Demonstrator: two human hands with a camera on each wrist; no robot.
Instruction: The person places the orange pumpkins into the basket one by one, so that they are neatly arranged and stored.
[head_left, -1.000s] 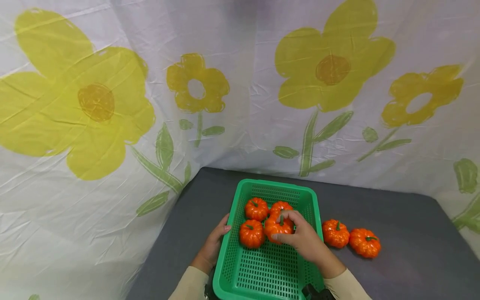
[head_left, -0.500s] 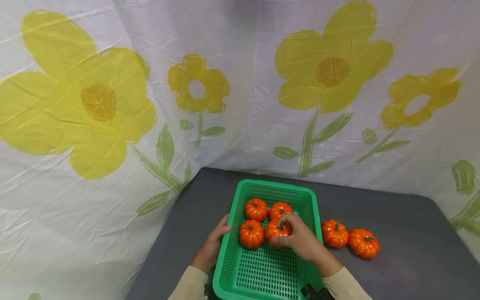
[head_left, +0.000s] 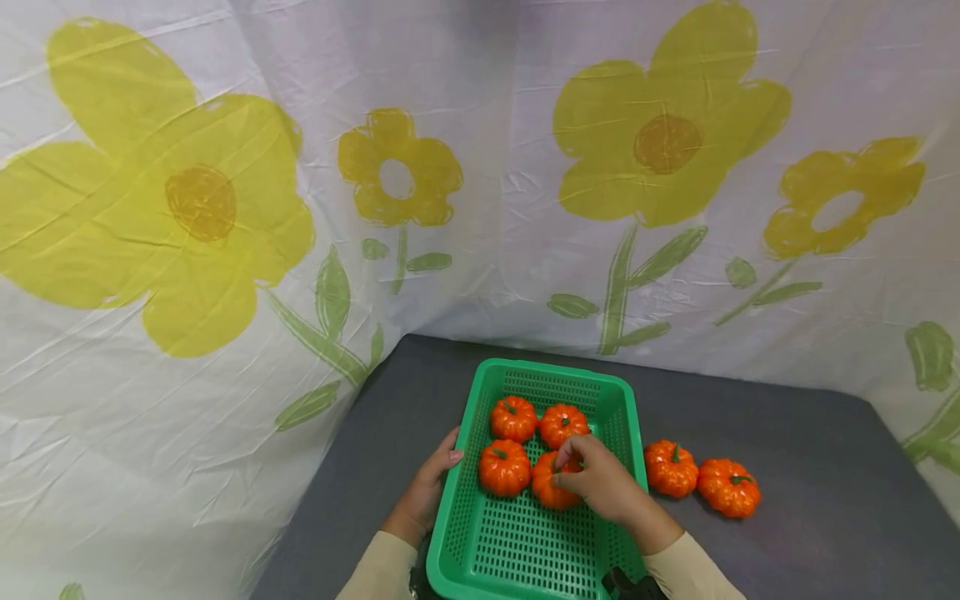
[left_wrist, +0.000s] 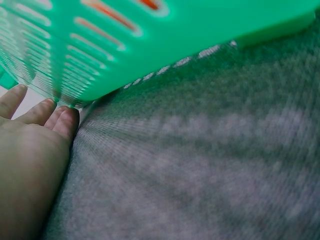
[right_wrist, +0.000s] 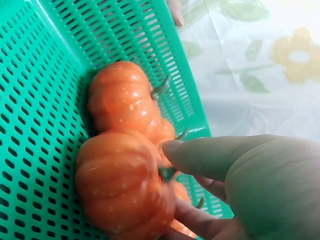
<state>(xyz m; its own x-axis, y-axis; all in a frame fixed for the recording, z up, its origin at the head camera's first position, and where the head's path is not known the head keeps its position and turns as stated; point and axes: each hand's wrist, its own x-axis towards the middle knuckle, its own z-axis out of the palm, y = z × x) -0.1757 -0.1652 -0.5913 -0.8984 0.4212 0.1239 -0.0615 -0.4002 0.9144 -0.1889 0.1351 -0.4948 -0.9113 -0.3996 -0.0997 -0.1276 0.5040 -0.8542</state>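
Observation:
A green plastic basket (head_left: 444, 533) with slotted walls stands in front of me. My left hand (head_left: 426, 483) rests along its left outer side, fingers straight against the wall and thumb at the rim. Inside, my right hand (head_left: 606, 483) holds the near right orange pumpkin (right_wrist: 120, 187) by its top, thumb and fingers on either side of the green stem (right_wrist: 167, 173). The thumb (right_wrist: 200, 156) covers part of it. Three more small pumpkins sit beside and behind it: one at the far left (head_left: 513, 418), one far right (head_left: 562, 426), one near left (head_left: 503, 468).
Two pumpkins, one nearer the basket (head_left: 670, 468) and one farther out (head_left: 729, 488), lie on the dark grey tabletop (head_left: 817, 467) to the right. A white cloth (head_left: 510, 275) printed with yellow flowers hangs behind and at the left.
The pumpkin under my right hand has moved toward me, now apart from the far right one, which shows more fully. The right fingers have drawn closer together. My left hand has stayed put.

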